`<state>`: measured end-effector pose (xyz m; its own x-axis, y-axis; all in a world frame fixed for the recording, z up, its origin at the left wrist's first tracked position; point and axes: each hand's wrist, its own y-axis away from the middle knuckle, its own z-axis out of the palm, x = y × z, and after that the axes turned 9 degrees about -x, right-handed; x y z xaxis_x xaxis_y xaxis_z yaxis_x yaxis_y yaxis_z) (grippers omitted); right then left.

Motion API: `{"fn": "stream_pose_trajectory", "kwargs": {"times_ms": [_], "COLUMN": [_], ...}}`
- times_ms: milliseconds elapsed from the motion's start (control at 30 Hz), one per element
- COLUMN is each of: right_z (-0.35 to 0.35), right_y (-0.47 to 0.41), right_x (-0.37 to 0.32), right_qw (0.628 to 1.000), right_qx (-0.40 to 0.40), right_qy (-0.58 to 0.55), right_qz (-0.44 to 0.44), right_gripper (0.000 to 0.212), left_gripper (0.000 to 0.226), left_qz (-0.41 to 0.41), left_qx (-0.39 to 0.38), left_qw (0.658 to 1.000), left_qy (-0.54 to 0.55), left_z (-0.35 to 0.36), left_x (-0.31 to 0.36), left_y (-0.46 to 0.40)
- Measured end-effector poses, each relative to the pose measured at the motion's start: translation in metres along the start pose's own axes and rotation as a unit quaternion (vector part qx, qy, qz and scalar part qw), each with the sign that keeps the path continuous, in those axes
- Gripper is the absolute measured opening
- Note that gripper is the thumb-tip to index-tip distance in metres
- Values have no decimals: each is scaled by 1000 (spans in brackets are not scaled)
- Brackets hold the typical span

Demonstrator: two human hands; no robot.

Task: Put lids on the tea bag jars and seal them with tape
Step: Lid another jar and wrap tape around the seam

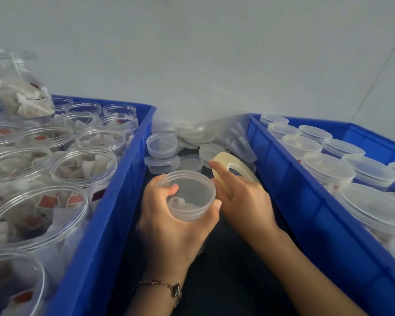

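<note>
Between two blue crates (132, 169), left hand (169, 229) curled round lidded jar (187, 197), right hand (244, 199) gripping tape roll (235, 169)

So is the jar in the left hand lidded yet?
Lidded: a clear lid sits on the jar, its raised rim catching the light.

Packing workroom: blue crates (114, 201) of jars (84, 165)

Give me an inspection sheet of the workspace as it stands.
Surface: dark, between two crates.
Job's things: lidded jar held; tape roll held; open jars in left crate; lidded jars in right crate.
Clutter: loose lids piled between the crates.
Hands: left hand grips the jar; right hand holds the tape roll.
Cables: nothing seen.
Surroundings: pale wall.
</note>
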<state>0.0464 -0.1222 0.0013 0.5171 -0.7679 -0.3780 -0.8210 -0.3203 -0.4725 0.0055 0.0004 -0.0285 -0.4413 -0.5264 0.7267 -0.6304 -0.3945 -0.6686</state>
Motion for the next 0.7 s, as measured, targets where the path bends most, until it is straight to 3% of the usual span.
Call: {"fn": "stream_pose_trajectory", "kwargs": {"times_ms": [100, 200, 267, 400, 467, 533, 600, 700], "right_z": [6, 6, 4, 22, 32, 38, 43, 42], "right_y": [-5, -33, -42, -28, -20, -15, -8, -2], "right_x": [4, 20, 25, 15, 19, 23, 27, 23], "right_qw": [1000, 984, 971, 963, 956, 955, 970, 969], "right_qx": [-6, -73, -115, -238, -262, -243, -193, -219], "right_qy": [7, -6, -44, 57, 24, 9, 22, 50], "right_qz": [11, 165, 203, 112, 129, 167, 145, 105], "right_gripper": [41, 41, 39, 56, 41, 29, 37, 32], "left_gripper": [62, 61, 61, 63, 64, 65, 65, 65], "left_qz": [1, 33, 50, 50, 43, 41, 43, 41], "left_qx": [-6, -40, -48, -41, -43, -44, -46, -46], "left_qw": [1000, 998, 996, 996, 997, 997, 997, 997], "left_qy": [4, 38, 54, 54, 53, 57, 54, 49], "left_z": [0, 1, 1, 0, 0, 0, -1, -2], "left_x": [2, 9, 12, 13, 14, 13, 12, 9], "left_y": [2, 14, 17, 13, 13, 14, 14, 14]}}
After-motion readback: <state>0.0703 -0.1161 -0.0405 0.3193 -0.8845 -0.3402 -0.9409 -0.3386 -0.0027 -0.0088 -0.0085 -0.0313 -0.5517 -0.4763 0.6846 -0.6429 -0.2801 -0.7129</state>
